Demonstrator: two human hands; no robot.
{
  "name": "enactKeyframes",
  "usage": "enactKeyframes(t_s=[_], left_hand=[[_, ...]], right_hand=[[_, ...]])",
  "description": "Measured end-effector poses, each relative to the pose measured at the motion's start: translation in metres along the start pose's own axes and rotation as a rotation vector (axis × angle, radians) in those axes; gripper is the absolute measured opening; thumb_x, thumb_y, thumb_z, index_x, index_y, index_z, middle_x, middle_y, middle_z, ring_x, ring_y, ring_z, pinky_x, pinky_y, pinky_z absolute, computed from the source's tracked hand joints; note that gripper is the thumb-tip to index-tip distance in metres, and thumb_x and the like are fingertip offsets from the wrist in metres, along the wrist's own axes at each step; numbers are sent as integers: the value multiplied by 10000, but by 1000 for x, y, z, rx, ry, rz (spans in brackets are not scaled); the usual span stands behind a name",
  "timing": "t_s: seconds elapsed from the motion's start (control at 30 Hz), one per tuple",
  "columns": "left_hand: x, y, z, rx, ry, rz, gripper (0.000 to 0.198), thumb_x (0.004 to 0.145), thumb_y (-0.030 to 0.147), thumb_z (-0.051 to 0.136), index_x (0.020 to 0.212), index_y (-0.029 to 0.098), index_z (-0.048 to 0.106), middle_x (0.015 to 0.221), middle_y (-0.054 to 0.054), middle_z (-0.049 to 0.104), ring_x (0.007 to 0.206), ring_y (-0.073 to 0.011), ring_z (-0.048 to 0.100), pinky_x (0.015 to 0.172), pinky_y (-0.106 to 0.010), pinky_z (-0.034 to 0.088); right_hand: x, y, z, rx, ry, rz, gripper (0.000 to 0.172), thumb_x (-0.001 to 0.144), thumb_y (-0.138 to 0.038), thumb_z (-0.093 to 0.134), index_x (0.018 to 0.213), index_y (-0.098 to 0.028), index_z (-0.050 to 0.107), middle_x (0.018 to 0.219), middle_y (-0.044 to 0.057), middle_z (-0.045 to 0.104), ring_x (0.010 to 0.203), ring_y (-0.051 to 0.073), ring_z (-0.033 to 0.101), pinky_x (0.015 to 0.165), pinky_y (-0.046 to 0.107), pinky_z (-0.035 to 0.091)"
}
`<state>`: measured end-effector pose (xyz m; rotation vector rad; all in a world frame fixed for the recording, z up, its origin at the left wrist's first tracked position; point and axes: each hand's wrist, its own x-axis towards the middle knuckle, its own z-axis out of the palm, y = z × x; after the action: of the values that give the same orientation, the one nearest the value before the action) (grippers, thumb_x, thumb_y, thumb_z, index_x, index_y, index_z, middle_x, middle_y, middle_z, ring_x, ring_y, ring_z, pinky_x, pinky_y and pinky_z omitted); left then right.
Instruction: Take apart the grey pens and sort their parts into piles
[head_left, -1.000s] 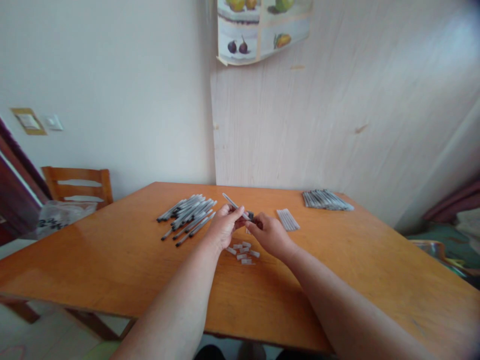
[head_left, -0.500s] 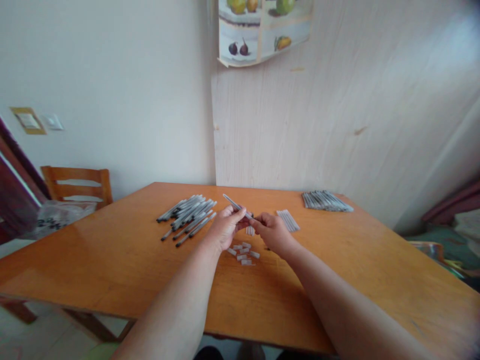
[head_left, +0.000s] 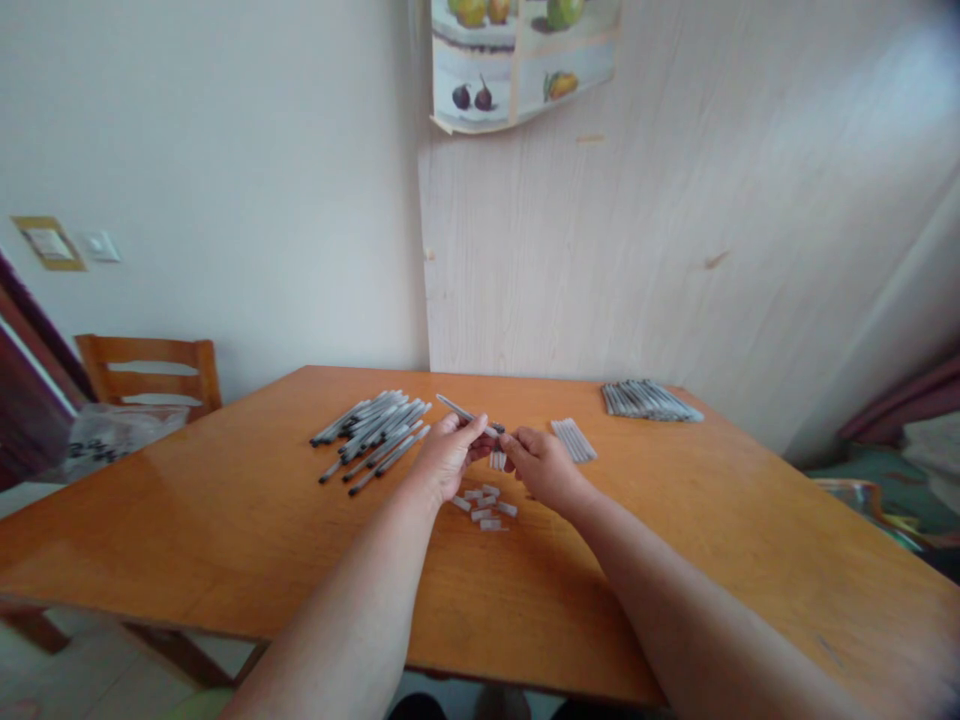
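My left hand [head_left: 448,455] is closed around a clear pen [head_left: 455,407], whose far end points up and to the left. Dark parts show at the pen's near end, by the fingertips. There my right hand [head_left: 544,465] is pinched, its fingertips close to the pen's end; what they grip is too small to make out. Below the hands lie several clear pen caps [head_left: 485,503]. A few pale sticks [head_left: 497,460] are partly hidden behind the fingers.
Left of my hands is a heap of pens with black ends [head_left: 382,430]. Clear tubes [head_left: 574,440] lie in a row to the right, and a stack of dark-filled pens [head_left: 651,401] sits farther back. A wooden chair [head_left: 150,352] stands beyond the table [head_left: 225,520].
The right fingertips have shifted slightly at the pen's near end, and more of the dark parts there now shows. The left hand keeps its hold. The view has shifted slightly.
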<state>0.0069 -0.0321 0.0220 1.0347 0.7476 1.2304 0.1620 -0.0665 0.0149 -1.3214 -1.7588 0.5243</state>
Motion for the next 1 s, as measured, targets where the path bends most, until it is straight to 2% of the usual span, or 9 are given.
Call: enactKeyframes(t_s=[0.17,0.3,0.47,0.53,0.7,0.8,1.0], left_hand=[[0,-1,1,14,-2,-20,264,734,317,752,826,140,578,722,-60,681,634,-139,655,579,-229,502],[0,-2,1,4,-9,-21,255,748,319,738,831,148,567,726,-47,681,625,-136,655,579,-231,501],[0,-2,2,-14,-10,-22,252,753,313,735,830,143,566,737,-64,688,650,-146,668,601,-238,508],[-1,-1,2,-6,0,-21,251,756,315,733,830,141,569,726,-67,686,637,-145,664,591,-236,506],[-1,-2,3,-3,-1,-23,247,757,317,731,836,145,572,712,-58,680,625,-140,656,577,-230,505],[-1,-2,3,-17,4,-26,241,760,307,728,835,149,562,704,-44,674,606,-130,649,579,-231,509],[-1,-1,3,-9,6,-34,214,783,290,705,830,143,557,734,-66,685,642,-143,667,592,-229,515]], right_hand=[[1,2,2,-6,77,-32,184,822,-364,570,782,-185,576,643,-12,574,561,108,485,494,221,329],[2,4,4,12,102,1,239,789,-411,615,819,-178,568,647,-16,571,570,108,489,496,219,337],[2,5,0,0,4,11,325,903,-424,443,747,-173,579,652,16,598,574,112,510,495,220,342],[1,4,-1,-5,-3,-7,295,898,-387,455,735,-176,581,653,16,601,581,113,517,501,219,348],[1,2,0,1,77,-28,158,813,-344,579,787,-188,579,667,-3,602,588,116,516,516,226,356],[1,2,1,2,72,-15,181,790,-358,615,811,-181,587,687,2,615,599,117,522,526,229,363],[-1,-2,-4,-20,-1,7,261,886,-356,477,755,-179,618,626,9,597,576,121,518,508,230,343]])
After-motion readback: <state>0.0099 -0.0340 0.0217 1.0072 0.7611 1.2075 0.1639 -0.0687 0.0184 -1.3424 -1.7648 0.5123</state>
